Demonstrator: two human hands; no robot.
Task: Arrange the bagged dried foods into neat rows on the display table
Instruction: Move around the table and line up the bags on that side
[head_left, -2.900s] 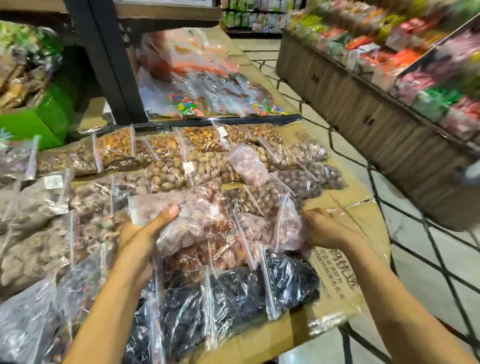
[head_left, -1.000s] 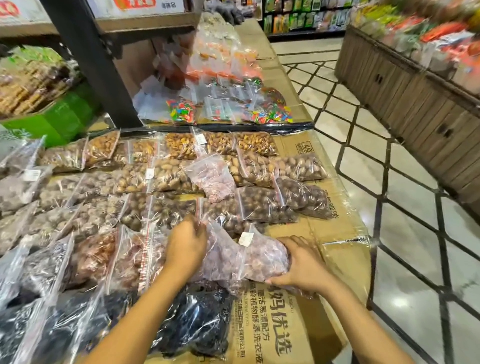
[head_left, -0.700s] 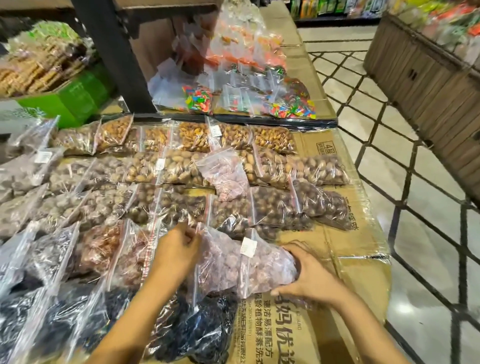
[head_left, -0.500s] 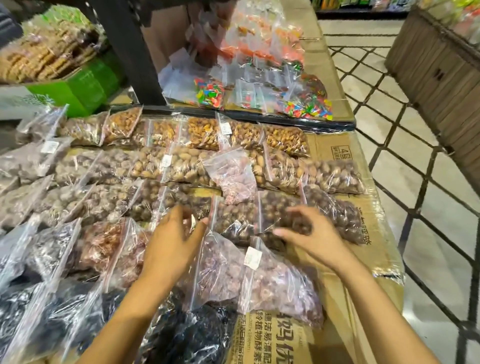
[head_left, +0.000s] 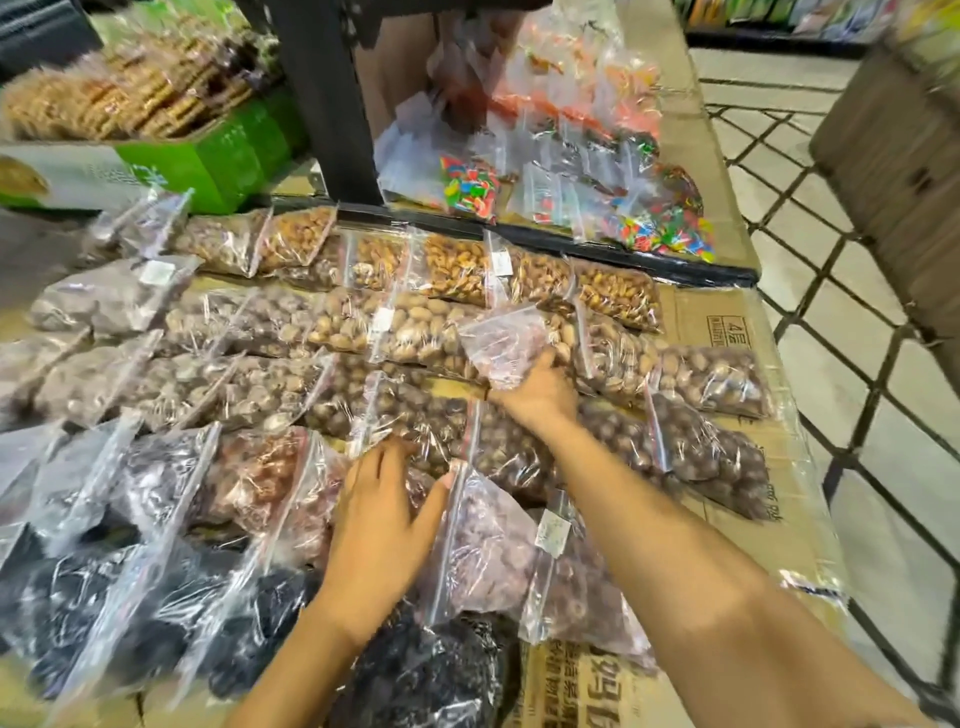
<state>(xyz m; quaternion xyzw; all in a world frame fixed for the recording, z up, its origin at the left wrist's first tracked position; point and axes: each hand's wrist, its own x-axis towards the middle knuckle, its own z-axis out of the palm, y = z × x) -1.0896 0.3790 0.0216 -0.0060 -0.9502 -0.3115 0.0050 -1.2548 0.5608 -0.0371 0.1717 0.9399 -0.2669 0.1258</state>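
Note:
Clear zip bags of nuts and dried fruit lie in rows on the cardboard-topped display table (head_left: 727, 332). A small pinkish bag (head_left: 501, 343) lies loose across the pale nut row, and my right hand (head_left: 540, 387) grips its near end. My left hand (head_left: 384, 514) rests flat with spread fingers on the reddish-brown bags (head_left: 260, 483) in the near row, holding nothing. Two pinkish-brown bags (head_left: 488, 551) lie just right of it under my right forearm. Black dried-fruit bags (head_left: 431, 670) fill the nearest row.
A black shelf post (head_left: 327, 98) rises behind the rows. Bags of coloured sweets (head_left: 644, 223) lie on the far section past a black rail. A green box (head_left: 223, 156) of snacks stands far left. The table's right edge drops to a tiled aisle (head_left: 831, 291).
My right hand has let go of the pinkish-brown bags in the near row and reached forward to take hold of the small pinkish bag. My left hand has stayed on the near row.

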